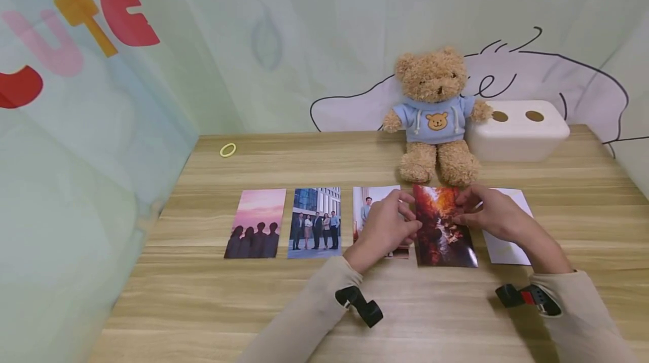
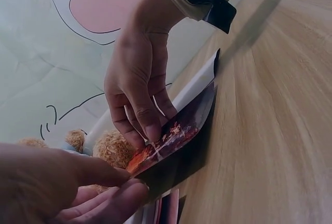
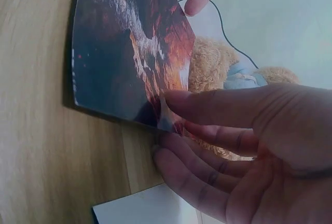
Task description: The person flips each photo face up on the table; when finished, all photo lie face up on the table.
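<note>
A glossy photo print of red and orange autumn foliage is held raised a little off the wooden table and bows slightly. My right hand pinches its right edge, thumb on the picture side and fingers behind, as the right wrist view shows. At the opposite edge, my left hand pinches it between thumb and fingers, seen close in the left wrist view. Under the left hand lies a photo of people, partly covered. Beneath the right hand and forearm is a whitish print, also partly hidden.
Farther left lie a group photo before a building and a pink-sky silhouette photo. A teddy bear in a blue hoodie sits behind, beside a white box with holes. A yellow ring lies at the back left.
</note>
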A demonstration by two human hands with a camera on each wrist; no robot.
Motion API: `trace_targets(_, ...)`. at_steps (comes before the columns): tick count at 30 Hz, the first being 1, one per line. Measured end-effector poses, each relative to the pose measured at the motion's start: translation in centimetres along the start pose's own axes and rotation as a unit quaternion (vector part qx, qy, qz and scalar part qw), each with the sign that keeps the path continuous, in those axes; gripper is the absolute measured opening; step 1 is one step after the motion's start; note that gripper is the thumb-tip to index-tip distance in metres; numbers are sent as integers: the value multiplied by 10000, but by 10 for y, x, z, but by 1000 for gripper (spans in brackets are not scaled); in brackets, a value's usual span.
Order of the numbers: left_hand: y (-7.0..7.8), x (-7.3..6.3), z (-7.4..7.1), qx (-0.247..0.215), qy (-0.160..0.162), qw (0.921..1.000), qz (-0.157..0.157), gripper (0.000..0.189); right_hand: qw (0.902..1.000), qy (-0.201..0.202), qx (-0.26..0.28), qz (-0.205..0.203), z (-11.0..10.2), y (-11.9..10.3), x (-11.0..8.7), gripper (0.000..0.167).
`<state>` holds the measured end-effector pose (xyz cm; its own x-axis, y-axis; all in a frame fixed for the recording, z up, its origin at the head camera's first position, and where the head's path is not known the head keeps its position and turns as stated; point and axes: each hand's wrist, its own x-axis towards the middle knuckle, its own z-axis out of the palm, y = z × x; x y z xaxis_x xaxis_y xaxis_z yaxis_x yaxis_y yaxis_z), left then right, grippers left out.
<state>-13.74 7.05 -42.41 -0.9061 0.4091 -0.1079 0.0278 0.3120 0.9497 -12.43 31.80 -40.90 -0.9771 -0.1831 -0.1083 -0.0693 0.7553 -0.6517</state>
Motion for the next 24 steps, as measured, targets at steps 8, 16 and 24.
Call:
trace_targets(8,-2,1,-1,887,-73,9955,330,33,9992,212,-347,-29,2,1,2,29)
trace_targets(16,-3,1,-1,966,-249,9946,303,31,9977,470,-475,-56,7,-1,2,30)
trace_targets(24,-4,2,-1,1499,-123,9872,539,31,9967,580,-567,11,11,-2,3,27)
